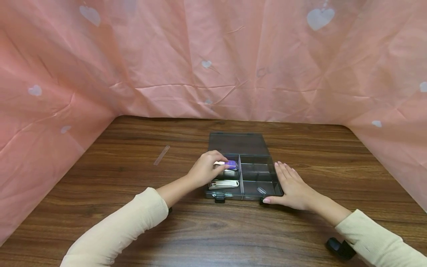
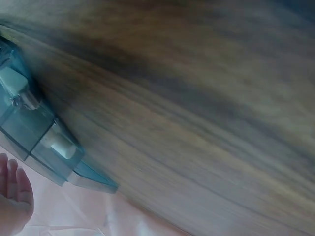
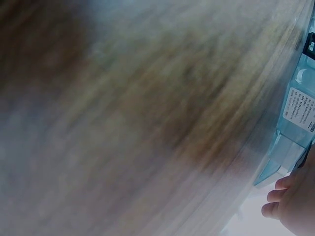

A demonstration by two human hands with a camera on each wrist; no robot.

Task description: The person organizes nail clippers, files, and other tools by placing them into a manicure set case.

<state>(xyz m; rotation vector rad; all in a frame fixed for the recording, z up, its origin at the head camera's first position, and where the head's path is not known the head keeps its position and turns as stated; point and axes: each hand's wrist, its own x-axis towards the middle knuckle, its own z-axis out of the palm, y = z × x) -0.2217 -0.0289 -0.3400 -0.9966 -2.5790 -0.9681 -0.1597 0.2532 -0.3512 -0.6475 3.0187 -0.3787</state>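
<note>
A dark translucent compartment box point(image 1: 251, 197) stands on the table with its lid point(image 1: 237, 144) tipped back. My left hand point(image 1: 207, 168) reaches over its left side, thumb and fingertips pinching a small purple-and-white item point(image 1: 231, 164) in the rear left compartment. Silver nail clippers point(image 1: 224, 184) lie in front of it. A small clear piece point(image 1: 261, 190) is in the front right compartment. My right hand point(image 1: 295, 190) rests along the box's right side, fingers extended, thumb by the front latch. In the left wrist view, the left hand point(image 2: 15, 199) shows beyond the box, its pinched item hidden.
A clear narrow strip point(image 1: 161, 155) lies on the wooden table point(image 1: 133, 148), left of the box. Under the right sleeve is a black object point(image 1: 340, 249). Pink curtains with hearts point(image 1: 207, 92) hang around the table. A white printed label point(image 3: 299, 109) is on the box.
</note>
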